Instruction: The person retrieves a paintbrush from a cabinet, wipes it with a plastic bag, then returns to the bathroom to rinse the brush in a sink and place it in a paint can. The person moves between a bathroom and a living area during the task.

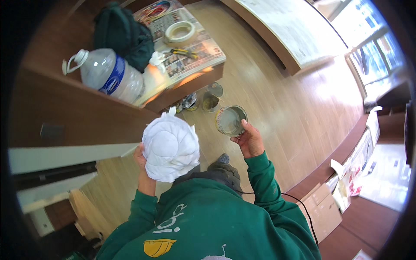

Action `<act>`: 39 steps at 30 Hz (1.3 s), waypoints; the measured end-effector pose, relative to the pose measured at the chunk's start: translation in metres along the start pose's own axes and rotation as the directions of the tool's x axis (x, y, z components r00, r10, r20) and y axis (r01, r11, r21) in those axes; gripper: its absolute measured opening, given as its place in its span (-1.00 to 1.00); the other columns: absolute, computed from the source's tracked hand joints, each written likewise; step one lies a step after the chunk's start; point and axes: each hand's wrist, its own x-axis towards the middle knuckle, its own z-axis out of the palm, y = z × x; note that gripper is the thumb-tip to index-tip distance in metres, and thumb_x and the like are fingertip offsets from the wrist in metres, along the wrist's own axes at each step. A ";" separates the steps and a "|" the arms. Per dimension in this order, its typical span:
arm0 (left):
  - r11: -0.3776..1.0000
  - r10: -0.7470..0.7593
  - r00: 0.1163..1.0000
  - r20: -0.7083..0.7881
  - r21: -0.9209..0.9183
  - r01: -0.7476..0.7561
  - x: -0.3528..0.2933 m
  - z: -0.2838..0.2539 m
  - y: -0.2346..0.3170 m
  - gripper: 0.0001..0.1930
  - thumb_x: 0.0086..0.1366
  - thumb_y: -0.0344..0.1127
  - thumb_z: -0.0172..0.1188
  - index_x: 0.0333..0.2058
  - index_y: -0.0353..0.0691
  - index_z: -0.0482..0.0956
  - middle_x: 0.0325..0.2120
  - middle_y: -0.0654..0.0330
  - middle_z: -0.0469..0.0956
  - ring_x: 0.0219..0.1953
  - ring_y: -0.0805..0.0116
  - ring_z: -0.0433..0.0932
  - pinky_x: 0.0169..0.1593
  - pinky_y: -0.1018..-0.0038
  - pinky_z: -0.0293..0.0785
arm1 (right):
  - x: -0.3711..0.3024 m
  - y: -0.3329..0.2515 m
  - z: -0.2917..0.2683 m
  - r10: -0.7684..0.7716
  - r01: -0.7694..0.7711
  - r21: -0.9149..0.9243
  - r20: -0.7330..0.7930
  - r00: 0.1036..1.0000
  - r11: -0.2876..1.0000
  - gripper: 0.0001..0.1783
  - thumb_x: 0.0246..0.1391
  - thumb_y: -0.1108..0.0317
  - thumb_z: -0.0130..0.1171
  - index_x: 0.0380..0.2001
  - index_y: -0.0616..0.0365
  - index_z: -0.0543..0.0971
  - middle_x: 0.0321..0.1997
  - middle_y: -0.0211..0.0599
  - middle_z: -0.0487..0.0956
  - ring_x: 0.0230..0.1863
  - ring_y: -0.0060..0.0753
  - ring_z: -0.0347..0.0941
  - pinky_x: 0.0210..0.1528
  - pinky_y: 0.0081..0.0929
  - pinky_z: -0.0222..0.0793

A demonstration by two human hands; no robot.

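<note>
My left hand (141, 159) holds up a crumpled white cloth bundle (172, 149) with a round imprint on its face. Most of that hand's fingers are hidden behind the bundle. To the right, my right hand (251, 142) grips an open metal tin (221, 122) by its rim and side, thumb near the mouth. The tin is tilted toward me, and its inside looks greyish; whether it holds any liquid I cannot tell. Both hands are apart, in front of my body above the wooden floor.
A newspaper-covered cabinet top (208, 50) at upper left bears a big plastic water bottle (97, 71), a dark green bag (121, 34), tape rolls (180, 32) and a utility knife (185, 53). Another open can (211, 103) stands on the floor beside it. A pale-topped counter (281, 26) stands beyond.
</note>
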 end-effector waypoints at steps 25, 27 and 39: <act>0.824 0.517 0.612 -0.598 0.542 -0.166 -0.288 -0.270 0.162 -0.76 0.20 -0.23 0.21 -0.49 -0.32 0.62 -0.61 0.21 0.53 -0.54 0.41 0.47 -0.39 0.47 0.39 | -0.074 0.258 0.298 0.370 -0.251 -0.362 0.311 0.875 0.898 -0.66 0.05 0.13 0.29 -0.25 0.17 0.54 -0.33 -0.40 0.55 -0.37 -0.49 0.45 -0.34 -0.50 0.39; 0.650 0.556 0.746 -0.367 0.751 -0.116 -0.298 -0.259 0.180 -0.76 0.17 -0.24 0.27 -0.51 -0.33 0.64 -0.64 0.24 0.51 -0.58 0.46 0.43 -0.43 0.50 0.36 | -0.085 0.277 0.331 0.384 -0.219 -0.403 0.396 0.834 0.889 -0.67 0.06 0.15 0.27 -0.24 0.20 0.56 -0.31 -0.40 0.56 -0.36 -0.49 0.46 -0.33 -0.51 0.40; 0.784 0.594 0.662 -0.458 0.515 -0.348 -0.353 -0.243 0.260 -0.80 0.09 -0.29 0.36 -0.45 -0.34 0.63 -0.63 0.38 0.45 -0.58 0.61 0.36 -0.49 0.59 0.22 | -0.121 0.371 0.483 0.610 0.120 -0.780 0.565 0.556 0.614 -0.58 0.14 0.16 0.21 -0.07 0.26 0.54 -0.18 -0.32 0.59 -0.19 -0.46 0.53 -0.24 -0.51 0.44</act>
